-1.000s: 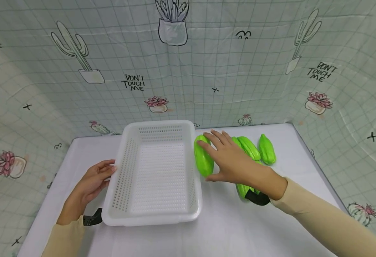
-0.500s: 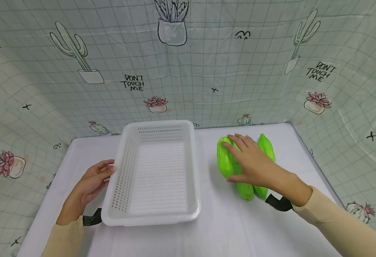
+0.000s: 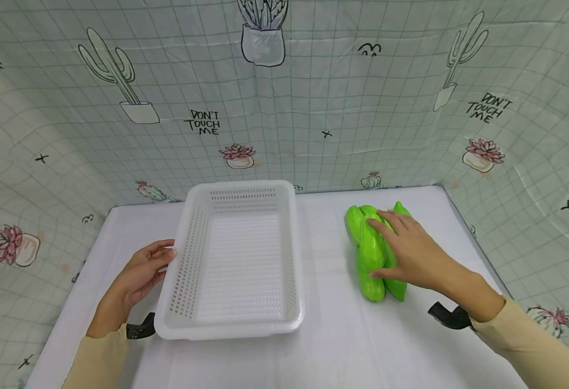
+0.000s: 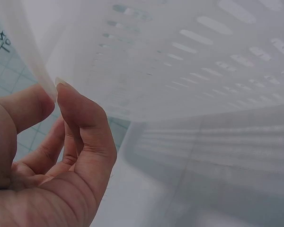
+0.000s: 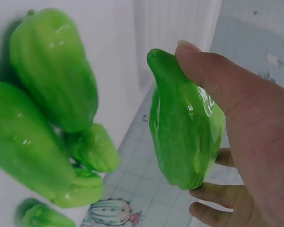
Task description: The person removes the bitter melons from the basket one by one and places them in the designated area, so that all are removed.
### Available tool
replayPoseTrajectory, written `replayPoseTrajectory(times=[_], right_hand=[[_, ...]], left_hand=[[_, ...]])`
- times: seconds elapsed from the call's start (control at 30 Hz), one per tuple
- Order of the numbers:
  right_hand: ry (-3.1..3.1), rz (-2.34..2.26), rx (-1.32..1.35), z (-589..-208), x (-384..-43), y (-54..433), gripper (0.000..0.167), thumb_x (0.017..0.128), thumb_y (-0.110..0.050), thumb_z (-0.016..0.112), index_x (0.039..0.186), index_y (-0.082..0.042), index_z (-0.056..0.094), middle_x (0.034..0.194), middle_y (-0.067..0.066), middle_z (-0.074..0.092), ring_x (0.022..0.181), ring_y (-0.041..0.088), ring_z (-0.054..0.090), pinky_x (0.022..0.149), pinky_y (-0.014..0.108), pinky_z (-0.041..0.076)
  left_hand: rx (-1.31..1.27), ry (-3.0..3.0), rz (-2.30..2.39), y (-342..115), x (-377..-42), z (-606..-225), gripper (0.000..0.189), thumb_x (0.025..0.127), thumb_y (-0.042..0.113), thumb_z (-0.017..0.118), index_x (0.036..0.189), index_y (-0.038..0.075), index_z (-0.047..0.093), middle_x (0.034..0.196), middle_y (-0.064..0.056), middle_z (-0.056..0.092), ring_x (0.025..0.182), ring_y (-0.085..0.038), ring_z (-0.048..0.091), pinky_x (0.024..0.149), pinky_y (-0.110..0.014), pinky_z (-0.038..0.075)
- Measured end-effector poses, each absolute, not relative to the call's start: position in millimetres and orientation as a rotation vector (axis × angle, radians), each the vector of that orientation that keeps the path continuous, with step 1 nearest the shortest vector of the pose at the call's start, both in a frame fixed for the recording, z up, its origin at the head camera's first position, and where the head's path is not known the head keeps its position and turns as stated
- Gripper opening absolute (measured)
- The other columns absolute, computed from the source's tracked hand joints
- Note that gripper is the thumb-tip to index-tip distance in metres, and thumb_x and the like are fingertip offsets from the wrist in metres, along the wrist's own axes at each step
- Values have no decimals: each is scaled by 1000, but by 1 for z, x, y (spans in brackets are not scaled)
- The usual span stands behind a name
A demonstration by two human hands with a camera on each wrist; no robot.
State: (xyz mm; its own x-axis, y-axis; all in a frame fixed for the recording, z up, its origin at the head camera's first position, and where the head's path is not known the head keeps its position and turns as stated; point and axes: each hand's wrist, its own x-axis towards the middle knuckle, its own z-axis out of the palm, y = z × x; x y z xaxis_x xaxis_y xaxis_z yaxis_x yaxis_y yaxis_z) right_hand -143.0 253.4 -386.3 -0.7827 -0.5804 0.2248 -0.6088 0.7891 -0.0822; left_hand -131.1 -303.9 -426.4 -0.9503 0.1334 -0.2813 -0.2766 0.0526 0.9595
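My left hand (image 3: 141, 273) pinches the left rim of a white perforated plastic basket (image 3: 231, 330); the left wrist view shows thumb and forefinger on the thin rim (image 4: 51, 85). To the basket's right, my right hand (image 3: 418, 254) holds a glossy, ribbed green pepper (image 3: 372, 248) over a cluster of similar ones. In the right wrist view the held pepper (image 5: 180, 127) has its narrow end by my thumb (image 5: 203, 71), with fingers at its far side. Several other peppers (image 5: 54, 71) lie close together; my right hand partly hides them in the head view.
A white cloth covers the table (image 3: 333, 335). Behind and at both sides hangs a checked curtain (image 3: 304, 97) printed with cacti. Black wrist straps (image 3: 141, 328) show at both cuffs.
My right hand has carried the green pepper rightward, from beside the basket's right rim to over the other peppers. My left hand and the basket have stayed in place.
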Motion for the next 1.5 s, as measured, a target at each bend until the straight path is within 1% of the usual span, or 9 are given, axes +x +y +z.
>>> replayPoseTrajectory(times=[0.2,0.5,0.97,1.4,1.5], right_hand=[[-2770,244,909,-391,-141,273,108,67,-42,101,150,3,47,150,31,46,136,55,44,111,71,37],[-2806,221,869,-397,-140,294,109,67,-43,101,151,1,47,150,32,46,135,56,43,108,73,37],[-2812,216,830,-404,-134,319,108,63,-40,102,148,2,49,148,34,47,131,58,44,105,74,38],[-2782,204,864,-417,-131,338,111,59,-40,103,147,1,49,146,33,47,127,58,46,100,73,39],[-2780,198,865,-418,-130,341,111,59,-40,104,146,2,50,146,34,47,126,59,47,99,74,39]], left_hand=[[-144,2036,1978,-304,-131,-426,59,112,11,54,158,-11,24,109,15,68,99,-2,69,82,-23,60],[-151,2015,1994,-304,-130,-425,56,111,10,55,156,-10,27,108,13,69,98,-3,70,82,-23,60],[-151,2022,1990,-305,-130,-426,56,111,10,55,156,-10,28,109,14,69,97,-3,70,81,-23,60],[-159,2015,1995,-305,-131,-427,53,111,10,56,154,-8,31,107,14,69,97,-3,70,81,-23,60],[-158,2015,1990,-305,-132,-427,55,111,10,56,155,-8,30,108,14,69,97,-3,70,81,-23,60]])
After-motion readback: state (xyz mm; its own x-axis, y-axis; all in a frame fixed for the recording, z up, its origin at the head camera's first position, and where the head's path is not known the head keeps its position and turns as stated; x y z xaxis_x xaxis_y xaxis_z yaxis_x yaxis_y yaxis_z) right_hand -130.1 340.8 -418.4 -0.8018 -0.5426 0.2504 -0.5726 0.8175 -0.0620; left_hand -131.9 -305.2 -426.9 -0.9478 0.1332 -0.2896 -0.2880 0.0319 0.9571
